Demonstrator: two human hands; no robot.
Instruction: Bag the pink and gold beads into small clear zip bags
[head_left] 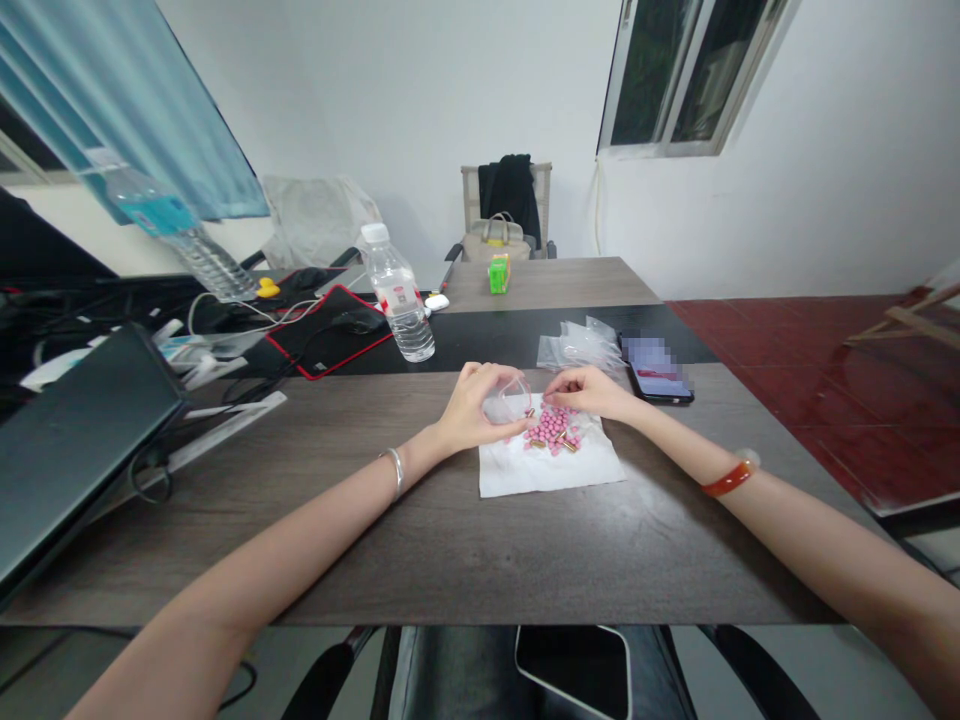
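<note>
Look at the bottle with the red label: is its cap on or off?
On: the white cap covers the top of the bottle. I can't tell how tight.

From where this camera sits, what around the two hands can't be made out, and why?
- Head view: part of the clear container, hidden by the left hand.
- Head view: whether the right hand grips any pink pieces; too small.
- Head view: what the phone screen shows, blurred.
</note>
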